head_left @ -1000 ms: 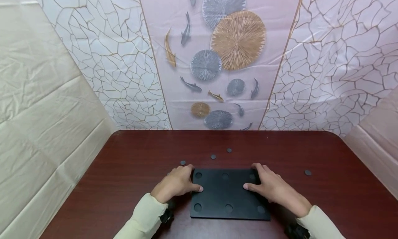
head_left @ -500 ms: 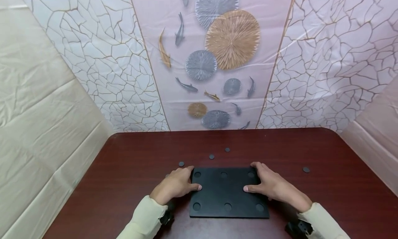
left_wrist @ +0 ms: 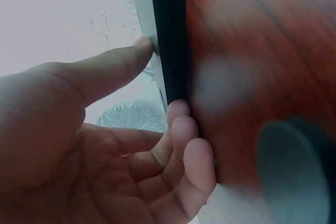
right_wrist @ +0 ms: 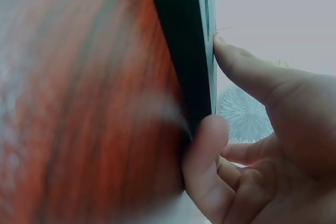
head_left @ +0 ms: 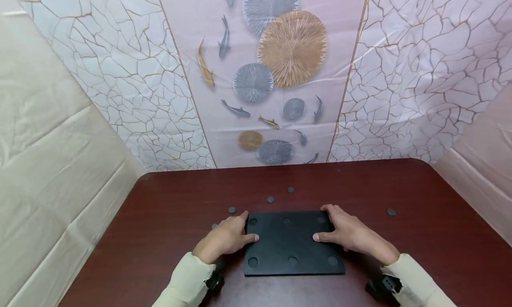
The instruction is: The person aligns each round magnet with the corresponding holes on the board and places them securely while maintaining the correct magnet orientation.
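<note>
A flat black rectangular board [head_left: 290,240] with several round shallow recesses lies on the table between both hands. My left hand [head_left: 226,239] grips its left side, with the thumb on the top face and the fingertips at the edge; the left wrist view shows those fingertips [left_wrist: 199,161] low against the side wall. On the opposite side, my right hand [head_left: 350,231] holds the board the same way, thumb on top. In the right wrist view its curled fingers [right_wrist: 210,140] meet the board's thick edge [right_wrist: 186,51].
Small dark discs lie on the reddish-brown table [head_left: 160,227]: one disc [head_left: 232,210] beside the left hand, two behind the board, including a disc [head_left: 270,200], and another disc [head_left: 391,212] at the right. A patterned cloth [head_left: 292,49] hangs behind the table.
The head view has shifted and tilted slightly. Both hands keep their hold on the board, which shows no clear movement relative to the discs.
</note>
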Motion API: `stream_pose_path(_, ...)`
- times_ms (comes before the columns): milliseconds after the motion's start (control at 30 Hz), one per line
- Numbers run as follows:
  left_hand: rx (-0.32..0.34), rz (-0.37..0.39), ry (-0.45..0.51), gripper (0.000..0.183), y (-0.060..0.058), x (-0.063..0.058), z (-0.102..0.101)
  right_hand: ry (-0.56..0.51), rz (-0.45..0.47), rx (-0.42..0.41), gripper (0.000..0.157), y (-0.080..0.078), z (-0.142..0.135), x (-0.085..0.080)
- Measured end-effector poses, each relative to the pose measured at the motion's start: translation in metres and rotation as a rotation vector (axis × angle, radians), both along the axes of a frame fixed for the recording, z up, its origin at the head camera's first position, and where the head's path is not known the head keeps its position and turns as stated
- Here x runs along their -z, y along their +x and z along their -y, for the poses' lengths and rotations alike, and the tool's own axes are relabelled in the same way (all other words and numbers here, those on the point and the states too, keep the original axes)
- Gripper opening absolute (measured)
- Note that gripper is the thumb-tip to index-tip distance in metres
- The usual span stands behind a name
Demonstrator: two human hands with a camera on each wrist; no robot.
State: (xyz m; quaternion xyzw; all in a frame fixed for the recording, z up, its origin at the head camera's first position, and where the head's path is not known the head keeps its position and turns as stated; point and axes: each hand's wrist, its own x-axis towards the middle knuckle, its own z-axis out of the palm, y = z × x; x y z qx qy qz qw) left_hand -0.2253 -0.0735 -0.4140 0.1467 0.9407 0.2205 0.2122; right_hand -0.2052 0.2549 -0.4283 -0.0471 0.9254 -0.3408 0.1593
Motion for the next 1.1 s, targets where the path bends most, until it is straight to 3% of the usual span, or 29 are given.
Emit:
stream_pose_path(367,0.012,0.002,0.042,0.086,-0.004,0.005,0.003,-0.063,-0.018,0.022,0.096,-0.005,-0.002,0.003)
stream_pose_path(667,-0.003,0.013,0.057,0.084,-0.003,0.002,0.004,-0.243,0.006,0.004,0.081,-0.009,-0.011,0.008)
stream_pose_path(967,0.005,-0.027,0.059,0.083,-0.004,0.001,0.006,-0.346,0.025,-0.008,0.076,-0.015,-0.017,0.014)
stream_pose_path(1100,0.005,-0.009,0.087,0.083,-0.005,0.001,0.009,-0.407,0.059,-0.022,0.072,-0.017,-0.022,0.017)
